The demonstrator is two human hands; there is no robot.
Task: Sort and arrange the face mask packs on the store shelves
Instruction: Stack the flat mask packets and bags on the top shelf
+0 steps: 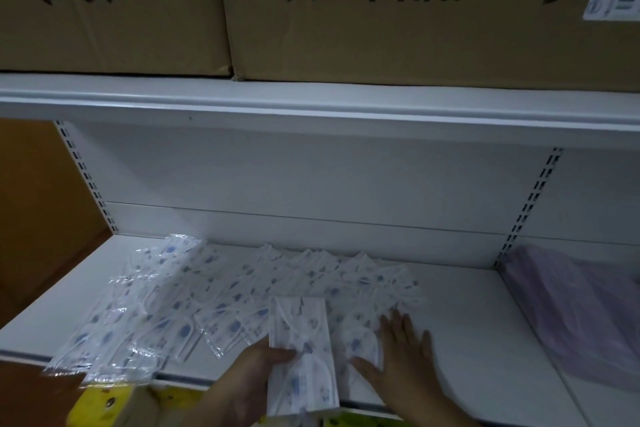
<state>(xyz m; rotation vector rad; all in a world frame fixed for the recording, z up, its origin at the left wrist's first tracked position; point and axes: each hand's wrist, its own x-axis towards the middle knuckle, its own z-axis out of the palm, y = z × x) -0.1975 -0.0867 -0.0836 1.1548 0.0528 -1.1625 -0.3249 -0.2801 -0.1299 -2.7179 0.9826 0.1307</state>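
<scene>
Sorting looks barely begun: the left hand (pixel 258 367) grips one mask pack (pixel 300 354), the right hand (pixel 403 354) presses flat, fingers straight, on the scattered packs (pixel 194 302) covering the shelf (pixel 485 340).

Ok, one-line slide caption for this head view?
Left hand holds a mask pack while right hand flattens packs on the white shelf.
</scene>
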